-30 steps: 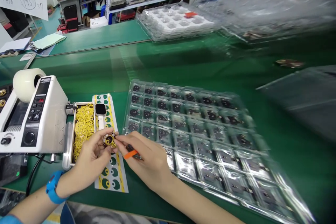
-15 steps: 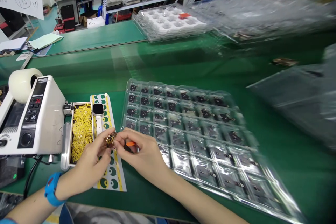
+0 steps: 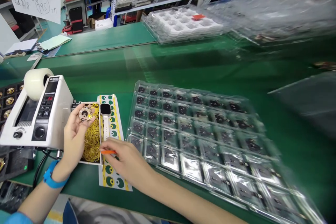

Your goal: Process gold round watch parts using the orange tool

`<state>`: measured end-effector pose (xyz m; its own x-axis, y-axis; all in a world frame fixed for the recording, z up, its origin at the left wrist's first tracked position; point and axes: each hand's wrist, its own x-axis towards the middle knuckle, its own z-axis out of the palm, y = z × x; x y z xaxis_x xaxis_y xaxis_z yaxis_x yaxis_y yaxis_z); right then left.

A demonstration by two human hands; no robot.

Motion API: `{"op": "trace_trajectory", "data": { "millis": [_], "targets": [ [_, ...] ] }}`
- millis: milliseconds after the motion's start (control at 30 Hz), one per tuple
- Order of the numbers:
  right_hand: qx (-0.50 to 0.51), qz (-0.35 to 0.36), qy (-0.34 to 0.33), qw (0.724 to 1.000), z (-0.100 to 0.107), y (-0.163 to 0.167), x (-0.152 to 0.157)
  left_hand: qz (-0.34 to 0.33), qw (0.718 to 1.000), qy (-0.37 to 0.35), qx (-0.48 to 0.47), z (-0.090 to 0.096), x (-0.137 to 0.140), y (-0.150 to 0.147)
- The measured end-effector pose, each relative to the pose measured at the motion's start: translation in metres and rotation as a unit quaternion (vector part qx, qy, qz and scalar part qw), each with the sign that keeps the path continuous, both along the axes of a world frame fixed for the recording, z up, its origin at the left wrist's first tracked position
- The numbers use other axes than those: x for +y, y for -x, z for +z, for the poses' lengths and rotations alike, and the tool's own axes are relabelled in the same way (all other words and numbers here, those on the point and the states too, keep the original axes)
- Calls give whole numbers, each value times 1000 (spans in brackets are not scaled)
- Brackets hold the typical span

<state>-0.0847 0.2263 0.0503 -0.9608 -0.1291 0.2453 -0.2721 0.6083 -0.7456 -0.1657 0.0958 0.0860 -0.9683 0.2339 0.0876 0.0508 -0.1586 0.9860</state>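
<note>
My left hand [image 3: 74, 140], a blue band on its wrist, is closed on a round gold-coloured part [image 3: 85, 113] with a dark curved mark on its face. It holds this part over the far end of a narrow white box [image 3: 100, 131] filled with yellow ring-shaped pieces [image 3: 92, 143]. Closed around a slim orange tool [image 3: 108, 152], my right hand [image 3: 126, 157] is at the box's right side; the tool's kind is unclear. Beneath that hand lies a sheet of green and yellow round stickers [image 3: 115, 131]. A smartwatch [image 3: 105, 109] with a white strap rests on the sheet.
A white tape dispenser [image 3: 59, 103] stands left of the box. Right of the sheet lies a large clear tray [image 3: 183, 173] of dark parts in pockets. Clear trays [image 3: 275, 15] and a white foam tray [image 3: 181, 24] sit at the back. A dark tray [image 3: 14, 94] holds gold rounds.
My hands have come apart. The left one has moved left and up with the round part, its face now visible. My right hand has shifted left and down; the view has swung left.
</note>
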Motion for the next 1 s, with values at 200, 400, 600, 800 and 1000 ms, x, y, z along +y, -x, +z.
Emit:
{"op": "trace_trajectory", "data": {
  "millis": [200, 400, 600, 800, 1000],
  "targets": [
    [33, 37, -165, 985, -11, -4, -8, 4, 1000, -23, -14, 1, -1, 2],
    [46, 22, -212, 976, -10, -9, 5, 19, 999, -8, -25, 7, -4, 1],
    [52, -2, -235, 970, -2, -18, 7, 15, 999, 5, -31, 4, -8, -1],
    [16, -112, -266, 957, 2, -34, 60, -5, 997, 31, -68, -2, -10, -1],
    [-71, -330, -331, 882, 12, -32, 204, -15, 996, 42, -73, -6, -9, -1]
  ]
}}
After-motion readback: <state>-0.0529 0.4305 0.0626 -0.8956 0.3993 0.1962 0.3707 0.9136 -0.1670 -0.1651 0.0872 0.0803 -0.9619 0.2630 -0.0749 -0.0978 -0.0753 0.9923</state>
